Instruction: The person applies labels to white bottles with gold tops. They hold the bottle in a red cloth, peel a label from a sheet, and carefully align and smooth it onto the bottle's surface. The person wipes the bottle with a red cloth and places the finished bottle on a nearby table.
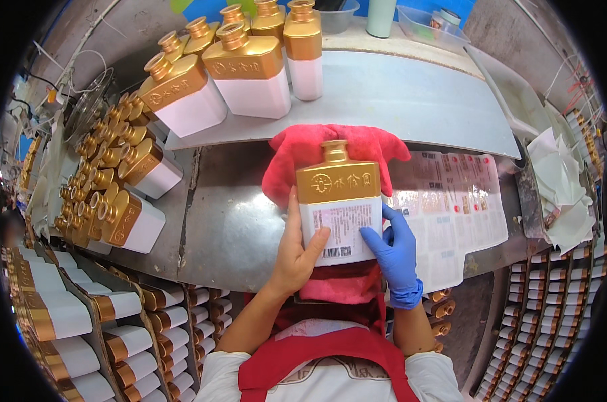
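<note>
A white bottle with a gold shoulder and neck (339, 184) is held upright between my two hands, its printed panel facing me. My bare left hand (298, 244) grips its left side, thumb on the front near the lower print. On the other side my right hand (392, 244), in a blue glove, clasps the bottle with its thumb on the front panel. Behind the bottle a red cloth (283, 167) is draped over the table edge. Right of my gloved hand lies a printed sheet of labels (450, 208).
Several gold-and-white bottles (250, 80) stand on the grey board (390, 94) at the back. More bottles (136, 221) crowd the metal table's left side. Racks of bottles (69, 308) flank me on the left and right. Crumpled white paper (554, 174) lies at the right.
</note>
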Demonstrator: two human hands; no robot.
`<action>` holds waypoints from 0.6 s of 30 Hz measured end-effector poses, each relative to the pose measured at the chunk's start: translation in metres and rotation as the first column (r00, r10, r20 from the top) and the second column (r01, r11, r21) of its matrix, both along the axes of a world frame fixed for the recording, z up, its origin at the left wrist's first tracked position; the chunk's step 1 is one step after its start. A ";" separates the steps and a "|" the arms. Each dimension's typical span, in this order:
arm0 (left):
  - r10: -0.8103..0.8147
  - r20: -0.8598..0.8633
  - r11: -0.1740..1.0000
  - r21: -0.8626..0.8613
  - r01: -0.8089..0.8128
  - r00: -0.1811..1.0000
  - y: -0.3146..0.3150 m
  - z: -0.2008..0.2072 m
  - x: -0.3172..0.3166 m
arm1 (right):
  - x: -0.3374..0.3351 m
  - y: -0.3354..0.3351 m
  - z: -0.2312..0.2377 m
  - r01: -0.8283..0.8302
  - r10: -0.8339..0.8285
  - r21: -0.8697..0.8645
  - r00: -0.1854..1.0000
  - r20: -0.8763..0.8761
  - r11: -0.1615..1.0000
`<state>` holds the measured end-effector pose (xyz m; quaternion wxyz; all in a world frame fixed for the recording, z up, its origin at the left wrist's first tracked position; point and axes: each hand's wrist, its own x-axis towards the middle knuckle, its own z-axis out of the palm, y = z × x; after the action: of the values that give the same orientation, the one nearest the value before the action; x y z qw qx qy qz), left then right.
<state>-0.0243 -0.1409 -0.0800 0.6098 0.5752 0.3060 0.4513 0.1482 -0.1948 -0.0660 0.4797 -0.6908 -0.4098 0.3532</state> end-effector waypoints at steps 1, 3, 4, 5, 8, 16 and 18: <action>-0.003 -0.002 1.000 -0.003 0.003 1.000 0.000 0.001 0.000 | 0.000 0.000 0.000 0.000 0.000 0.004 1.000 -0.003 1.000; -0.008 0.000 1.000 -0.009 0.008 1.000 -0.001 0.002 -0.001 | 0.000 0.000 0.000 0.000 0.000 0.011 1.000 -0.009 1.000; -0.010 0.005 1.000 -0.010 0.010 1.000 -0.001 0.003 0.000 | 0.000 0.000 0.000 -0.002 0.003 0.010 1.000 -0.010 1.000; -0.012 0.010 1.000 -0.011 0.012 1.000 0.000 0.003 0.000 | 0.000 0.000 0.000 -0.004 0.004 0.009 1.000 -0.010 1.000; -0.003 -0.001 1.000 0.013 0.003 1.000 0.000 -0.001 -0.001 | -0.001 0.000 0.001 -0.005 0.005 0.012 1.000 -0.009 1.000; -0.011 -0.010 1.000 -0.005 0.011 1.000 0.000 0.000 -0.002 | 0.000 -0.001 0.002 -0.015 0.015 -0.002 1.000 -0.010 1.000; -0.010 -0.017 1.000 0.002 0.010 1.000 0.000 0.001 -0.002 | -0.001 -0.002 0.003 -0.022 0.022 0.011 0.999 -0.030 1.000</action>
<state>-0.0265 -0.1409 -0.0788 0.6088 0.5813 0.3077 0.4435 0.1468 -0.1973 -0.0631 0.4857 -0.6781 -0.4120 0.3667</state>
